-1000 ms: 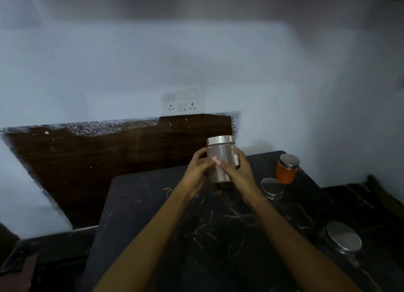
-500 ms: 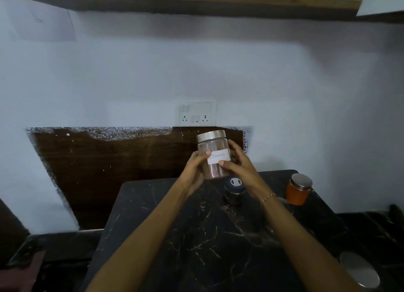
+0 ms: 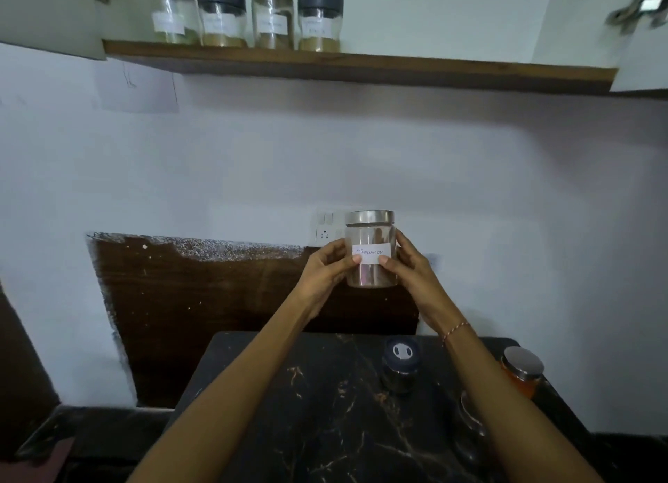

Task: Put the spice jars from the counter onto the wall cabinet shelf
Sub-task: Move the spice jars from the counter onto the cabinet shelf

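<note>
Both of your hands form the grip on the cinnamon jar (image 3: 369, 248): your left hand (image 3: 322, 271) curls round its left side and your right hand (image 3: 412, 265) round its right, thumbs pinching beside the white label. You hold it upright, above the dark marble surface (image 3: 307, 403). Below your right wrist stand a dark-lidded jar (image 3: 400, 365) and an orange spice jar (image 3: 521, 370). High above the grip, the wall cabinet shelf (image 3: 361, 65) carries four labelled jars (image 3: 249, 14).

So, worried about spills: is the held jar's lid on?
On: the steel lid caps the upright jar, held by the left hand and right hand.
</note>
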Tool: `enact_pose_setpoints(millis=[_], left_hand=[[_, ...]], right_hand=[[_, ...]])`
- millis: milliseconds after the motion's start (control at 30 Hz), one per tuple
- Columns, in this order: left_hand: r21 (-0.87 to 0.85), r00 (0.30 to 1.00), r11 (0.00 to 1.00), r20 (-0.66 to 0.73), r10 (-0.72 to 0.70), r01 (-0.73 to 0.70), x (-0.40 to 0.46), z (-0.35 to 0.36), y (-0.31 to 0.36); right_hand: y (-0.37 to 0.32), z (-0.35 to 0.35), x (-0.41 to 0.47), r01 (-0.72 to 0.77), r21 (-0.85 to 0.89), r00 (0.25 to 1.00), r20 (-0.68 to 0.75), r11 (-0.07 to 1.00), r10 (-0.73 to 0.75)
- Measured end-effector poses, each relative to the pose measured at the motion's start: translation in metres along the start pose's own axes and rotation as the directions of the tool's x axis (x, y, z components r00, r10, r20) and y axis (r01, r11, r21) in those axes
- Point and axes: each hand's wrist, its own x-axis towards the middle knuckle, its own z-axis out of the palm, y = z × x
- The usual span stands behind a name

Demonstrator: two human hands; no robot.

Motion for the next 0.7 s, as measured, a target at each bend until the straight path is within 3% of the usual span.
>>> enact_pose_setpoints(millis=[100,233,533,700], left_hand=[[0.045,0.997,0.997,-0.039,0.066,-0.064,0.019,0.003,0.03],[0.208,0.967,0.949,-0.043,0.249,-0.235,0.05,0.013,0.097],[0.323,0.811,0.756,0.068,0.582,-0.57,0.109,0.048,0.25],[0.385,0.838,0.766,0.042,0.543,-0.515,0.157,0.058,0.29]], right_hand=[[-0.031,-0.002,0.024,0.052,-0.083,0.997,-0.044,0.995,-0.056],[-0.092,-0.006,0.061,0.232,-0.117,0.969,-0.061,0.966,-0.24],[-0.223,-0.029,0.148,0.509,-0.103,0.853,-0.077,0.855,-0.517],[-0.255,-0.04,0.206,0.476,-0.147,0.871,-0.058,0.867,-0.487]])
